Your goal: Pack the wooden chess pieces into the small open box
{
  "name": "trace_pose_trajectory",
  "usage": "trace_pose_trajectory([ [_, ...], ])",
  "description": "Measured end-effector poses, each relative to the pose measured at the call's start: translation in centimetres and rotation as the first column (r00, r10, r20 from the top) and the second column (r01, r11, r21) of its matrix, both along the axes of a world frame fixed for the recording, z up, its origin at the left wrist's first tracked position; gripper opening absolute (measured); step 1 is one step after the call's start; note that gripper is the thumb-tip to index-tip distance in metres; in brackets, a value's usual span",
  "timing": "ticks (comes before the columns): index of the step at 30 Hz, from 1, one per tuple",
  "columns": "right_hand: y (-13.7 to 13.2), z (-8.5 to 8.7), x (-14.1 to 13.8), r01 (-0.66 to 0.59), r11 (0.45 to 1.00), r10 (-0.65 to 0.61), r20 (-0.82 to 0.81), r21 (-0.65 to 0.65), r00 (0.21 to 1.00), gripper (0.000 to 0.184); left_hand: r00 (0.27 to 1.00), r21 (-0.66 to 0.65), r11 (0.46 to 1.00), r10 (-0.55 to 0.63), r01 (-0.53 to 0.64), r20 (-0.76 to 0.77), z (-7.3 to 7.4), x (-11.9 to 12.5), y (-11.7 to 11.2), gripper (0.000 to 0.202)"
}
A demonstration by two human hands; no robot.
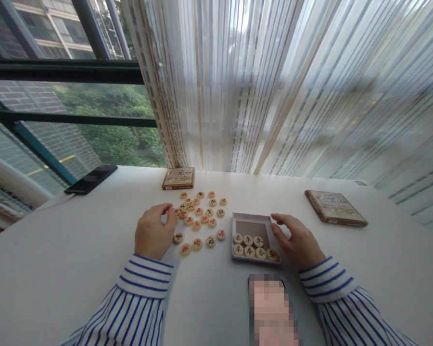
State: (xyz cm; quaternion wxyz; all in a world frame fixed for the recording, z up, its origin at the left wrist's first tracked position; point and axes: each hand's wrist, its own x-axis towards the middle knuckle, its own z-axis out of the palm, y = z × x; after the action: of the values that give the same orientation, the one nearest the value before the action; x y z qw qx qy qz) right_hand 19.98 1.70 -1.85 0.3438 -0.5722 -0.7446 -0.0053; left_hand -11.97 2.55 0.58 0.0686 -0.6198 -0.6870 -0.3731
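At the left edge of a loose group of xiangqi pieces is my left hand. Its thumb and index finger are drawn together, and whatever lies between their tips is hidden. The round wooden pieces carry red or black characters and lie flat on the table. My right hand has its thumb and index finger at the right rim of a shallow open box. Two rows of black-marked pieces fill the near part of that box; its far part shows a bare grey bottom.
A flat printed box sits behind the loose pieces, and a similar one lies at the right. A phone with a cable rests by the window. A pixelated object lies on the white table in front. String curtains hang behind.
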Motion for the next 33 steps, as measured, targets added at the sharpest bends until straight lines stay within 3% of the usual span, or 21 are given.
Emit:
trace_pose_trajectory([
  [8, 0.01, 0.07, 0.01, -0.009, 1.0, 0.009, 0.017, 0.0, 1.0, 0.03, 0.997, -0.01, 0.997, 0.075, -0.075, -0.001, 0.08, -0.31, 0.05, 0.033],
  [22, -0.13, 0.23, -0.02, -0.028, 0.999, 0.027, 0.05, 0.025, 0.998, 0.031, 0.997, -0.032, 0.999, 0.001, -0.004, -0.076, -0.21, -0.43, 0.28, 0.029],
  [33, -0.23, 0.63, -0.21, -0.067, 0.997, 0.063, 0.089, 0.046, 0.994, 0.03, 0.995, -0.038, 0.997, 0.064, -0.067, -0.083, 0.06, -0.55, 0.12, 0.031],
])
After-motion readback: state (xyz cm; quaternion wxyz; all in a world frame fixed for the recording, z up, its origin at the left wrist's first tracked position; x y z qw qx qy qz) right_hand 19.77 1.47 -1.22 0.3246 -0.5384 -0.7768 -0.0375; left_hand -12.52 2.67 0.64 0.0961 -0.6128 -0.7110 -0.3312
